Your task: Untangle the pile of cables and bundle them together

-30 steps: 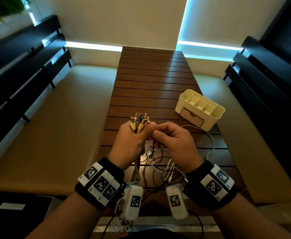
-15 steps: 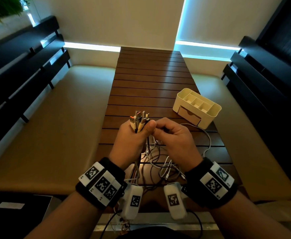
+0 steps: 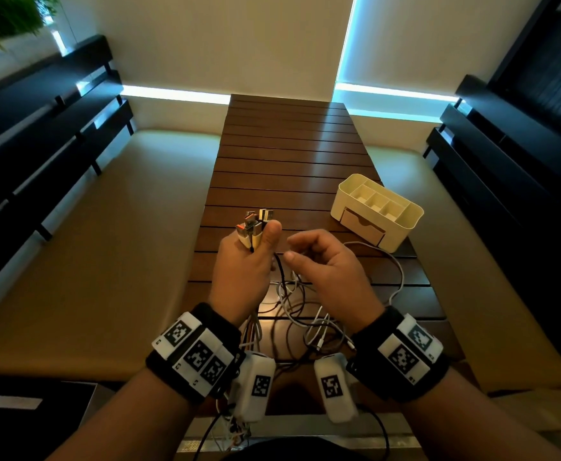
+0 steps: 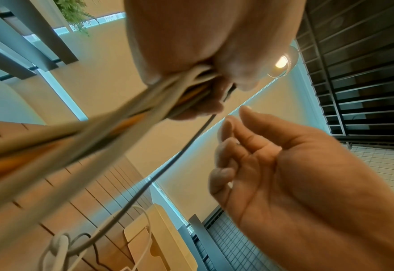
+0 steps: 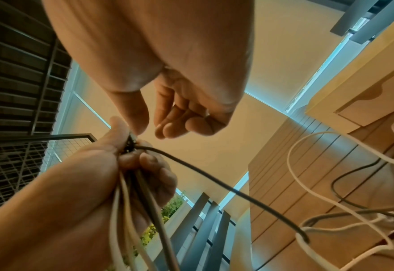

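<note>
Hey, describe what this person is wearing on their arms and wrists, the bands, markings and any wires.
Both forearms are bare, with no sleeves in view. Each wrist carries a wide black band: the left wristband and the right wristband, each topped with white blocks printed with black square fiducial markers. A white rounded camera pod with its own marker hangs at each inner wrist, and thin dark wires trail from the pods.

I see a cream desk organizer (image 3: 377, 211) on the slatted wooden tabletop (image 3: 289, 154), beige benches (image 3: 89, 244) alongside.
</note>
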`<state>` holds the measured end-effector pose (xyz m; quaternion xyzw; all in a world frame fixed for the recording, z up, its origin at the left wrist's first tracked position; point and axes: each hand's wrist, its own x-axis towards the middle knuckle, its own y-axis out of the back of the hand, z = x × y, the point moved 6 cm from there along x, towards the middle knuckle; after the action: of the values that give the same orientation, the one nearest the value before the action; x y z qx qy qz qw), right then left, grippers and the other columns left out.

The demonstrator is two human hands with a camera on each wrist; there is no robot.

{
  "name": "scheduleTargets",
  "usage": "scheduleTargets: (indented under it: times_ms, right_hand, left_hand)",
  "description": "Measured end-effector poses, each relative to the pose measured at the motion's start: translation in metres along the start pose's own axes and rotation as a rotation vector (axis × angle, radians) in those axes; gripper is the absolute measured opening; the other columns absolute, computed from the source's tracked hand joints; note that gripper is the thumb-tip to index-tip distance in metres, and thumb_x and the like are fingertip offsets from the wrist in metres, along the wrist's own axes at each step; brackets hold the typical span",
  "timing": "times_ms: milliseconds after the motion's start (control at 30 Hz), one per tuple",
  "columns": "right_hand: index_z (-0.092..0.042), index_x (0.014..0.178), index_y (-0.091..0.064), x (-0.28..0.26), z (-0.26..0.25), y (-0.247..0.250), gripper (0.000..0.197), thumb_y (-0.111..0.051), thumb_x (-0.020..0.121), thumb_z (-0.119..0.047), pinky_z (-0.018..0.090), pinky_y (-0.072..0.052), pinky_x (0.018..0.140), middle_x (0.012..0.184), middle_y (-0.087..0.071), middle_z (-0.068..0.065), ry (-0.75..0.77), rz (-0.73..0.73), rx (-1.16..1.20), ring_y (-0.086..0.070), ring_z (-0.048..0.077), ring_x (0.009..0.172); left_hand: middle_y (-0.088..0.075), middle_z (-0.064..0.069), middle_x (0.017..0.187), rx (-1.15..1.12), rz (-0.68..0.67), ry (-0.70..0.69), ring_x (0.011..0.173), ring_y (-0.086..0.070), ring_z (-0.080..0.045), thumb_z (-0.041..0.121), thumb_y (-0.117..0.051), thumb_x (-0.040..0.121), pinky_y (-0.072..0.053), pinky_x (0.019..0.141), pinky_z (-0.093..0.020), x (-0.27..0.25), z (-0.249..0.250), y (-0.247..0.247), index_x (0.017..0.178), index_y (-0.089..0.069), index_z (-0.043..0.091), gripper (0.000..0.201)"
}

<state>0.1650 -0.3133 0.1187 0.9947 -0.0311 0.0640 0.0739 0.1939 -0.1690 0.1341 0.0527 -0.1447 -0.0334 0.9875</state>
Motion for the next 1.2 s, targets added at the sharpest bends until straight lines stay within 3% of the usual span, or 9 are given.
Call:
scheduleTargets:
  times_ms: [100, 300, 400, 500, 667, 800, 900, 1033, 1200]
  right_hand:
    - [-0.026, 0.107, -0.065, 0.0, 0.015, -0.006, 0.02, -0.071, 0.088, -0.022, 0.034, -0.057, 0.085, 0.096, -0.066, -0.005, -0.104, -0.098, -0.058, -0.065, 0.01, 0.09]
    - [-0.03, 0.11, -0.062, 0.001, 0.031, -0.019, 0.02, -0.067, 0.092, -0.025, 0.031, -0.054, 0.09, 0.109, -0.07, -0.005, -0.183, -0.253, -0.071, -0.067, 0.006, 0.099]
    - [-0.03, 0.112, -0.063, -0.003, 0.036, -0.024, 0.021, -0.067, 0.091, -0.031, 0.037, -0.051, 0.097, 0.111, -0.069, -0.012, -0.207, -0.331, -0.126, -0.065, 0.004, 0.105]
    - [-0.022, 0.118, -0.064, -0.007, 0.041, -0.034, 0.025, -0.064, 0.094, -0.029, 0.043, -0.051, 0.099, 0.114, -0.069, -0.004, -0.212, -0.403, -0.128, -0.065, 0.013, 0.109]
    - [-0.016, 0.098, -0.07, 0.002, 0.036, -0.016, 0.01, -0.062, 0.095, -0.022, 0.023, -0.052, 0.08, 0.088, -0.07, -0.004, -0.13, -0.263, -0.186, -0.066, 0.009, 0.085]
    - [-0.024, 0.09, -0.07, 0.004, 0.043, 0.004, 0.007, -0.064, 0.094, -0.026, 0.036, -0.055, 0.083, 0.085, -0.07, -0.001, -0.133, -0.229, -0.219, -0.066, 0.017, 0.084]
    - [-0.018, 0.091, -0.07, 0.002, 0.049, 0.018, 0.009, -0.064, 0.094, -0.024, 0.033, -0.055, 0.08, 0.087, -0.07, 0.006, -0.158, -0.2, -0.229, -0.066, 0.02, 0.084]
    - [-0.019, 0.091, -0.068, 0.003, 0.044, 0.021, 0.006, -0.064, 0.094, -0.021, 0.023, -0.05, 0.074, 0.085, -0.068, 0.002, -0.132, -0.169, -0.238, -0.063, 0.009, 0.077]
    - [-0.018, 0.091, -0.067, 0.01, 0.01, 0.022, 0.005, -0.064, 0.094, -0.019, 0.028, -0.053, 0.072, 0.087, -0.066, 0.006, 0.032, -0.104, -0.215, -0.061, 0.021, 0.078]
  left_hand:
    - [-0.044, 0.008, 0.053, -0.023, -0.044, -0.004, 0.05, -0.042, -0.009, 0.052, -0.047, 0.089, -0.038, 0.051, -0.03, 0.001, 0.0, -0.002, 0.063, -0.046, 0.017, 0.043]
    - [-0.062, -0.022, 0.072, -0.201, -0.055, 0.058, 0.069, -0.065, -0.038, 0.05, -0.049, 0.088, -0.056, 0.065, -0.043, 0.001, -0.005, -0.001, 0.077, -0.06, -0.002, 0.054]
    - [-0.052, -0.018, 0.062, -0.251, -0.058, 0.07, 0.054, -0.057, -0.028, 0.056, -0.05, 0.086, -0.05, 0.053, -0.031, 0.002, -0.003, -0.001, 0.066, -0.051, 0.007, 0.053]
    - [-0.045, -0.016, 0.059, -0.285, -0.073, 0.082, 0.048, -0.05, -0.019, 0.065, -0.052, 0.079, -0.046, 0.05, -0.028, 0.003, -0.003, -0.002, 0.064, -0.045, 0.011, 0.056]
    - [-0.043, -0.001, 0.056, -0.354, -0.055, 0.093, 0.049, -0.049, -0.015, 0.058, -0.054, 0.081, -0.047, 0.054, -0.031, 0.006, -0.006, 0.004, 0.067, -0.045, 0.013, 0.048]
    - [-0.032, 0.003, 0.056, -0.401, -0.01, 0.121, 0.047, -0.033, -0.013, 0.049, -0.052, 0.087, -0.035, 0.046, -0.025, 0.007, -0.004, 0.012, 0.07, -0.04, 0.016, 0.038]
    - [-0.027, 0.002, 0.057, -0.409, 0.013, 0.135, 0.048, -0.024, -0.013, 0.045, -0.054, 0.089, -0.027, 0.044, -0.025, 0.009, -0.007, 0.021, 0.07, -0.039, 0.018, 0.037]
    - [-0.038, 0.01, 0.054, -0.263, -0.017, 0.105, 0.046, -0.034, -0.009, 0.031, -0.068, 0.087, -0.037, 0.047, -0.026, 0.008, -0.01, 0.022, 0.075, -0.057, 0.02, 0.019]
    - [-0.049, 0.014, 0.053, 0.105, -0.215, 0.101, 0.051, -0.044, -0.005, 0.025, -0.069, 0.09, -0.049, 0.06, -0.04, 0.001, -0.012, 0.001, 0.071, -0.058, 0.019, 0.023]
